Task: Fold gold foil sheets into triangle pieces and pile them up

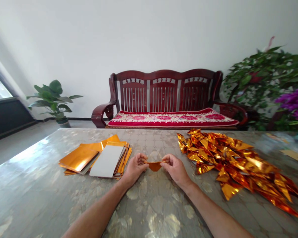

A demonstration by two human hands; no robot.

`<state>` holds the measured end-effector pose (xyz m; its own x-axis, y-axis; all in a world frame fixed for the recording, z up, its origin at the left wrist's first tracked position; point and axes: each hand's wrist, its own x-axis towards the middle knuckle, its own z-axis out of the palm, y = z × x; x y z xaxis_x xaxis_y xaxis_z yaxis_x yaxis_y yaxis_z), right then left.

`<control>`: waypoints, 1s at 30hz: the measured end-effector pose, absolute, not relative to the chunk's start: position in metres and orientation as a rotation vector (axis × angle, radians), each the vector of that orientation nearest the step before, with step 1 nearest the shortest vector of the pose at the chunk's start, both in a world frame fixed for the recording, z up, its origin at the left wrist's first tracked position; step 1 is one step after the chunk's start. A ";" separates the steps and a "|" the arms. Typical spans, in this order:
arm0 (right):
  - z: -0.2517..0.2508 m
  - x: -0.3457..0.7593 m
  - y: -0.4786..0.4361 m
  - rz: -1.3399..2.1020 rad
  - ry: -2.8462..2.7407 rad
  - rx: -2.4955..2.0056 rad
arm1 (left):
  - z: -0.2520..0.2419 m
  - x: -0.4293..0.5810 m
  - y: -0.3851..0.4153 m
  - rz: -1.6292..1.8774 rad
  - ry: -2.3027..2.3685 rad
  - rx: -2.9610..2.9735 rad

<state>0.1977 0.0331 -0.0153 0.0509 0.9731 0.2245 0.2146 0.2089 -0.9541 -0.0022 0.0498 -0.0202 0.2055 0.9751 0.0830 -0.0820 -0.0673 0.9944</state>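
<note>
A small folded piece of orange foil paper (155, 166) is stretched between my two hands over the middle of the table. Its left end is pinched by my left hand (136, 167), its right end by my right hand (174, 167). Left of my left hand lies a loose stack of foil sheets (80, 157), orange side up, with a sheet showing its grey-white back (107, 161) on top. A large heap of folded gold-orange foil pieces (223, 155) spreads to the right of my right hand.
The patterned table (154, 211) has clear plastic (275, 140) and a tan piece (295, 156) at its right. Behind it stand a dark red wooden bench (164, 96) with a red floral cover, a potted plant (55, 99) at left, and leafy plants (260, 79) with purple flowers at right.
</note>
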 end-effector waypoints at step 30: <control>-0.011 0.203 0.025 0.640 -1.830 -1.102 | -0.018 -0.012 0.044 1.174 1.022 2.098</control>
